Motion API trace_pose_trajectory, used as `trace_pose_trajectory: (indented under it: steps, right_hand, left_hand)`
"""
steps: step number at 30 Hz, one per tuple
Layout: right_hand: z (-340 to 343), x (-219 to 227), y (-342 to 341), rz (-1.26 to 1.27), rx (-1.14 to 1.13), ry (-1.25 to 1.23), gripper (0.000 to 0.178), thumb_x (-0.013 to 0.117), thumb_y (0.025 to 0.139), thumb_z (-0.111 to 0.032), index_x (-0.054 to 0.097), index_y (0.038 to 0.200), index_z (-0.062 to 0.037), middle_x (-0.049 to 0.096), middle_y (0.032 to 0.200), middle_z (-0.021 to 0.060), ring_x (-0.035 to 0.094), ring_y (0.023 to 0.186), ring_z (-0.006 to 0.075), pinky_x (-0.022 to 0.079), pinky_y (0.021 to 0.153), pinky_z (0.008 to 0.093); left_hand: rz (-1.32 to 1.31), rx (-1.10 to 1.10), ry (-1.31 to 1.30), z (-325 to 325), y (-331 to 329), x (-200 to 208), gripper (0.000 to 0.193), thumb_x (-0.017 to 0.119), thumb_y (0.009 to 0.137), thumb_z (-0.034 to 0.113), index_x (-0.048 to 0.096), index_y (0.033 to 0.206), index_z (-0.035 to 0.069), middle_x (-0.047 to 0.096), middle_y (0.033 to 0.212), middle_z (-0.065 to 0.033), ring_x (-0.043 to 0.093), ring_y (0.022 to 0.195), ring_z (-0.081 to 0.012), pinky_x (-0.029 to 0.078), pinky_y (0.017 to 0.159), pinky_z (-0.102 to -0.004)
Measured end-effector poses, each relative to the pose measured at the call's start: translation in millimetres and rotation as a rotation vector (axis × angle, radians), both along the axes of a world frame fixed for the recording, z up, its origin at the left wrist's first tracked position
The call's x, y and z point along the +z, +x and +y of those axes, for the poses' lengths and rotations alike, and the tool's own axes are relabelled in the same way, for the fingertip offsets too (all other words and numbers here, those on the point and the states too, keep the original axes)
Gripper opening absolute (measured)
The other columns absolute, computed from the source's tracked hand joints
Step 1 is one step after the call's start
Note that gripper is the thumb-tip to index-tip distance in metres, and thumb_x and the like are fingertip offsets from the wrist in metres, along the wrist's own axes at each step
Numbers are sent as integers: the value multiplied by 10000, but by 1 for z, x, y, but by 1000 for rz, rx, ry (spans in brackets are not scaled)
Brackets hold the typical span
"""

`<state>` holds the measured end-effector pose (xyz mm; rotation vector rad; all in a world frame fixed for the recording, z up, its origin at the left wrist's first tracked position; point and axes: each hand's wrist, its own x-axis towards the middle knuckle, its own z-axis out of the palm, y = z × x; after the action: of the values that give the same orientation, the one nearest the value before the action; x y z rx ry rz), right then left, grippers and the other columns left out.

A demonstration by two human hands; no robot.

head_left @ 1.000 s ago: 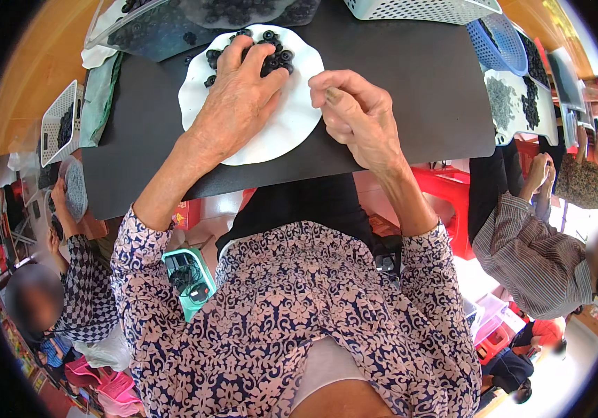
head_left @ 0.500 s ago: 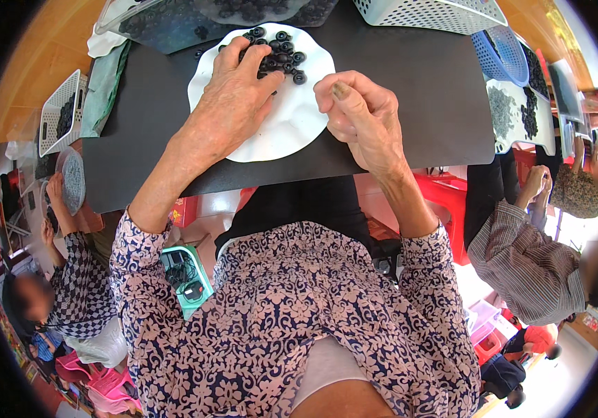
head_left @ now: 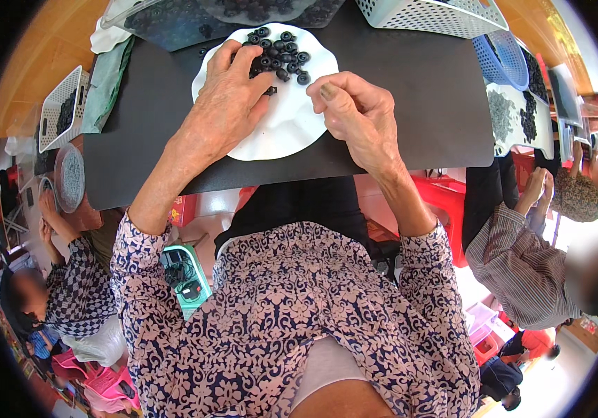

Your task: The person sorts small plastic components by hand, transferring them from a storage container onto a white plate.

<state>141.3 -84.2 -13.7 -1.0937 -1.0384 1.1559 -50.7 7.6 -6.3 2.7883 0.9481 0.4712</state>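
A white wavy-edged plate [head_left: 288, 139] lies on the dark table, bearing a heap of small round black parts with holes, like beads or grommets [head_left: 288, 57]. Over the plate's left side is my left hand [head_left: 228, 97], its fingers curved and apart beside the heap. One black piece [head_left: 271, 90] shows close to its thumb; whether they touch I cannot tell. My right hand [head_left: 358, 115] hovers by the plate's right rim, closed, the thumb pressed against the curled index finger. Whatever that pinch may hold is hidden.
Behind the plate stands a clear bin [head_left: 174, 28] of black parts. A white perforated basket [head_left: 431, 15] is at the far right, near a blue basket [head_left: 501, 59] and a white tray [head_left: 511, 136]. Green cloth [head_left: 107, 87] lies at the left edge. Other people sit on both sides.
My left hand has drawn back slightly left from the heap, and a black piece now shows by its thumb. My right hand stays closed, shifted slightly left.
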Motion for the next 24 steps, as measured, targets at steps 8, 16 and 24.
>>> trace_pose_trajectory:
  steps: [8, 16, 24]
  right_hand:
    - [2, 3, -8, -447, -135, 261, 318, 733, 759, -10, 668, 1069, -41, 568, 782, -12, 380, 518, 33, 346, 491, 185]
    - [1, 1, -15, -769, -186, 470, 333, 750, 732, -33, 660, 1052, -53, 601, 904, 50, 644, 690, 168, 530, 579, 288]
    - [-4, -7, -14, -800, -220, 561, 258, 721, 728, 32, 669, 979, 8, 627, 902, 79, 635, 670, 198, 511, 571, 282]
  left_hand:
    - [-580, 45, -705, -16, 1, 10, 246, 653, 852, 105, 658, 1080, 11, 626, 1049, -72, 556, 1003, -161, 473, 814, -275]
    - [-949, 67, -1401, -40, 9, 5, 237, 610, 916, 138, 659, 1101, -1, 653, 939, -7, 553, 866, -47, 449, 782, -203]
    - [-858, 49, -1040, -50, 28, 13, 325, 486, 992, 240, 548, 1188, -13, 590, 1013, -42, 523, 921, -102, 426, 822, -231]
